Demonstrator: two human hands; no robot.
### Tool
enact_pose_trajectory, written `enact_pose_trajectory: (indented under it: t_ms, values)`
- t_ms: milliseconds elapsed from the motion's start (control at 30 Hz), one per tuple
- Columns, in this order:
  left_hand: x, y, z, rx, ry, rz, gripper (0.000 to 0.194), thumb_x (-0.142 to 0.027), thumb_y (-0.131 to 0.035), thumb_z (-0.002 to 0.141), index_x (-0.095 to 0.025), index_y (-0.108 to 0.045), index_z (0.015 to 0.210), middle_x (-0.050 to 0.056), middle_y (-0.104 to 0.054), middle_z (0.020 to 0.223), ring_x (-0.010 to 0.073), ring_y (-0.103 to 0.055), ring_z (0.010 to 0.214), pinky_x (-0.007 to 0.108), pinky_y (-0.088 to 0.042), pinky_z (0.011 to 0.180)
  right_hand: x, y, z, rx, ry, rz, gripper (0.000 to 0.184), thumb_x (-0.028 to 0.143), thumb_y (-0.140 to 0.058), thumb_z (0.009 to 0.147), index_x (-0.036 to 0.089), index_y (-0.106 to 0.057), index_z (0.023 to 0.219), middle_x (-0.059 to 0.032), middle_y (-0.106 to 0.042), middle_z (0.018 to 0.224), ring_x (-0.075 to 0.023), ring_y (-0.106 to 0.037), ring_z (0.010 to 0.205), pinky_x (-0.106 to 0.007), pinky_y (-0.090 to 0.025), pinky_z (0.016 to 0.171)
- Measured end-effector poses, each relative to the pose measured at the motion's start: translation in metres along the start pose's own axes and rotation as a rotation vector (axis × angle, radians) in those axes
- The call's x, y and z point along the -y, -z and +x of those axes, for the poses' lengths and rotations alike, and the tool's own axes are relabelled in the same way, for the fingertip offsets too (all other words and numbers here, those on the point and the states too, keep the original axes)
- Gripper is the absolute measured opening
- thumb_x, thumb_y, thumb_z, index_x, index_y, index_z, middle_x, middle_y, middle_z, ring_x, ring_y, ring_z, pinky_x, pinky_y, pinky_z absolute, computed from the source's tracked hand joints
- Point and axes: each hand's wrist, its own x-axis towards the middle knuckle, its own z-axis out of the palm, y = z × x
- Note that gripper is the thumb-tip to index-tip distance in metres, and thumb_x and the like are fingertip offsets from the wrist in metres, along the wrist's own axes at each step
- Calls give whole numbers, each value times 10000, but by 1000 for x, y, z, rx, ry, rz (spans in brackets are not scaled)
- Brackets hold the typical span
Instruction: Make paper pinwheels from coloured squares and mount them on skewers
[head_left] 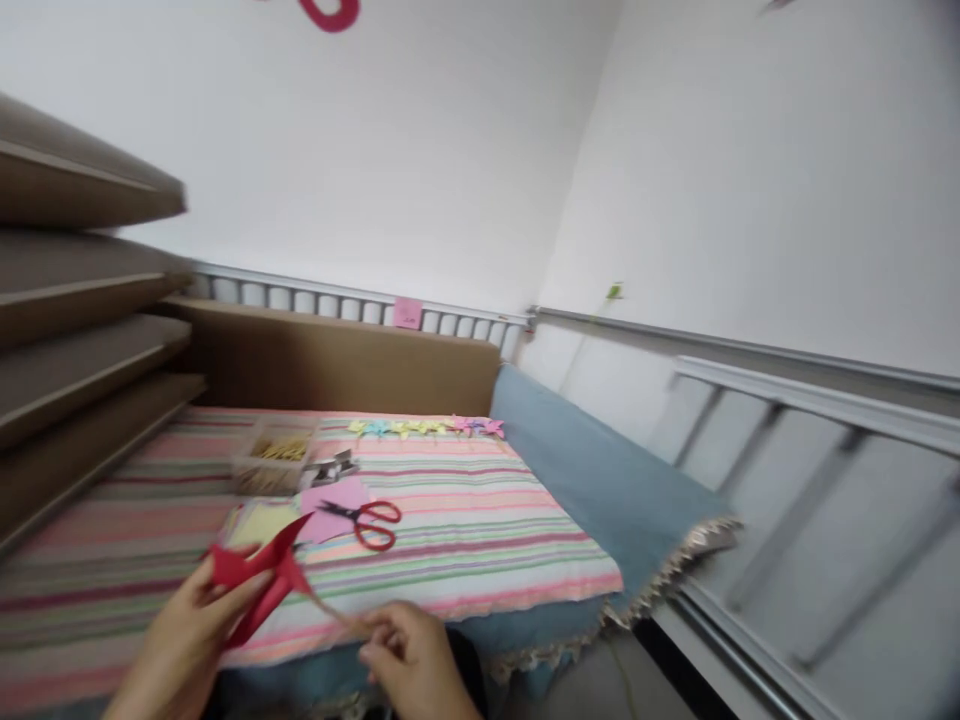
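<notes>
My left hand [180, 630] pinches a red folded-paper shape [274, 585] with pointed, pinwheel-like flaps. A thin brown stick [330, 610] runs from the red paper to my right hand [411, 650], whose fingers are closed on its near end. Just beyond lie red-handled scissors [367, 518], blades resting on pink paper [315, 525]. Yellow and other coloured sheets [262, 524] lie beside it, partly hidden by the red paper. Behind them stands a clear plastic box [255, 480] with small tan pieces inside. Motion blurs the view somewhat.
Small yellow, blue and pink paper pinwheels [420, 428] line the far edge of the striped cloth [465, 530]. Stacked brown cushions [82, 270] rise at left. A brown padded board [337, 360] stands behind, blue fabric [592, 470] and a metal rail [810, 400] at right.
</notes>
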Motion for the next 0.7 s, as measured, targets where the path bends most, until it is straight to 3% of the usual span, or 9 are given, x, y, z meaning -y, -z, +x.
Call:
enact_pose_trajectory:
  t_ms: [133, 367, 700]
  values:
    - [0, -8, -2, -49, -6, -78, 499, -171, -827, 510, -128, -615, 960, 36, -721, 744, 153, -662, 649, 217, -504, 617, -1, 0, 0, 46, 21, -26, 156, 220, -638, 702, 159, -684, 838, 7, -570, 621, -133, -549, 546, -227, -441, 531]
    - [1, -9, -4, 33, -1, -151, 438, -174, -810, 530, -104, -651, 932, 78, -727, 816, 187, -675, 732, 267, -503, 708, 2, -2, 3, 4, 165, -220, 154, 176, -630, 693, 183, -718, 820, -19, -586, 703, -153, -556, 635, -242, -436, 592]
    - [-5, -4, -5, 42, 10, -163, 330, -154, -812, 524, -96, -680, 822, 69, -732, 723, 171, -670, 668, 241, -511, 654, -5, -18, 9, 95, 117, -98, 121, 218, -614, 703, 161, -710, 751, -1, -548, 668, -119, -508, 562, -211, -398, 509]
